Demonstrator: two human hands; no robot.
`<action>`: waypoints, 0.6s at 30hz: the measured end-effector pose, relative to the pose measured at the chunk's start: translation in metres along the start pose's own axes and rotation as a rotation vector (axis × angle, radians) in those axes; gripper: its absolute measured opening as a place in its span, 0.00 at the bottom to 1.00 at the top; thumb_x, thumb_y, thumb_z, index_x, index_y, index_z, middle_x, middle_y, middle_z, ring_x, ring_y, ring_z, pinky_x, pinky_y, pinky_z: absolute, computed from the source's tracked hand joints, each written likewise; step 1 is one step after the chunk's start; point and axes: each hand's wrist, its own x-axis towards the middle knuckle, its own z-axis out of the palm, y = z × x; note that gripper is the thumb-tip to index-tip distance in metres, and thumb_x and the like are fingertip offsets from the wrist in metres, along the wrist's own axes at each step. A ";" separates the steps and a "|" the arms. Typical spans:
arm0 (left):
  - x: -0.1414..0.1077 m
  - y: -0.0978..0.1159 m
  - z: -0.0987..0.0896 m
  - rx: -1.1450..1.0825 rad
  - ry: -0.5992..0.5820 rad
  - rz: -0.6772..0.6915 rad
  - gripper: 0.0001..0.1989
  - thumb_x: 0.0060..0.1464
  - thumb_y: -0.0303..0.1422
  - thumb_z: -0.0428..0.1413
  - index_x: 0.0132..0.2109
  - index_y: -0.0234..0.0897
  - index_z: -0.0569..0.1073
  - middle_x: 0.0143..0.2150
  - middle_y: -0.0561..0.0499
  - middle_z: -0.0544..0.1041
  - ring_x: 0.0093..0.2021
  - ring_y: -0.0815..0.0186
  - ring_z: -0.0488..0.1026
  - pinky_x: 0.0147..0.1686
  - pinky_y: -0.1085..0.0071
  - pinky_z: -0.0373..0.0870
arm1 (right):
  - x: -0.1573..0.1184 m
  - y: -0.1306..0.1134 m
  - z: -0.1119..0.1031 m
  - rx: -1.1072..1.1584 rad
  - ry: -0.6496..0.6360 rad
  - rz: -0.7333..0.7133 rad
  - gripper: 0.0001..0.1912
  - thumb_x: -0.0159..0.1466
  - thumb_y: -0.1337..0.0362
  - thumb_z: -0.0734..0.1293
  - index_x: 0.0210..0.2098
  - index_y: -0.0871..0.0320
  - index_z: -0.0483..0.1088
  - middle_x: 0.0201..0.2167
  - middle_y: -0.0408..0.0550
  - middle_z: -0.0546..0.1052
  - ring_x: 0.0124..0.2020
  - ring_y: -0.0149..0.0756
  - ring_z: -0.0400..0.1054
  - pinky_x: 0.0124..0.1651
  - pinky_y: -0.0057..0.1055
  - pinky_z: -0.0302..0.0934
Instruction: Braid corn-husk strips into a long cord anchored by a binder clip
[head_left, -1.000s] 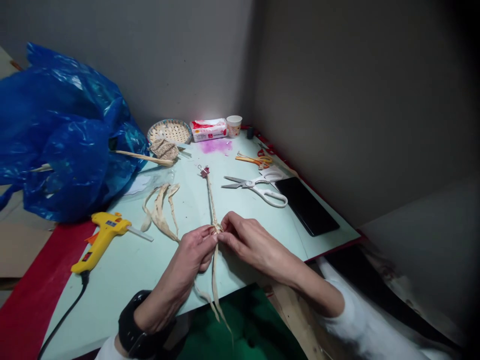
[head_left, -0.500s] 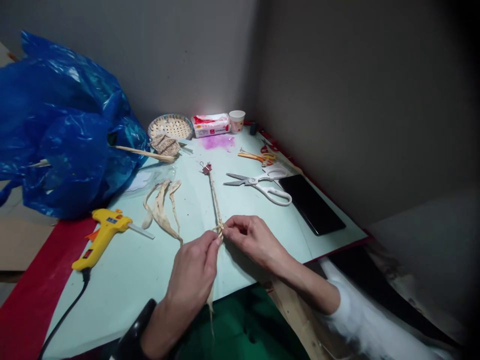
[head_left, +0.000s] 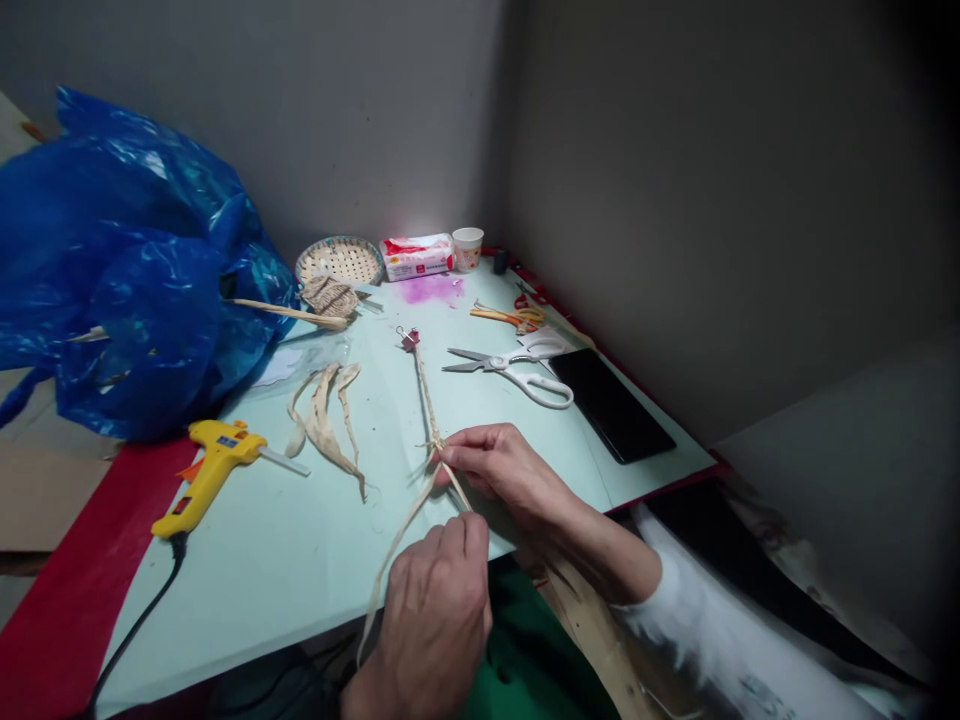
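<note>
A thin braid (head_left: pixel 427 395) of pale dried husk strips runs toward me across the table, its far end held in a dark red binder clip (head_left: pixel 409 340). At the braid's near end, my right hand (head_left: pixel 517 470) pinches the crossing strips between thumb and fingers. Closer to me, my left hand (head_left: pixel 439 600) is closed around one husk strip (head_left: pixel 455 487) that slants down from the pinch. Another loose strip (head_left: pixel 394 545) hangs leftward past the table's front edge. The fingertips of my left hand are hidden behind its knuckles.
A yellow glue gun (head_left: pixel 206 475) lies at left below a blue plastic bag (head_left: pixel 150 280). Loose husks (head_left: pixel 322 425) rest beside it. White-handled scissors (head_left: pixel 506 365) and a black phone (head_left: pixel 611 405) lie at right. A woven basket (head_left: pixel 341 262), tissue pack (head_left: pixel 416 257) and paper cup (head_left: pixel 467 248) stand behind.
My left hand has moved away from the braid's end, down toward me, drawing a strip with it. My right hand stays at the braid. The strips now spread apart below it.
</note>
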 end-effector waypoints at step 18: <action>0.060 -0.045 -0.007 -1.616 -0.258 -0.628 0.03 0.53 0.30 0.53 0.35 0.36 0.64 0.23 0.61 0.60 0.18 0.78 0.45 0.17 0.79 0.40 | -0.003 0.007 -0.008 -0.166 0.007 -0.193 0.12 0.63 0.66 0.62 0.29 0.61 0.75 0.26 0.46 0.77 0.32 0.34 0.69 0.39 0.28 0.60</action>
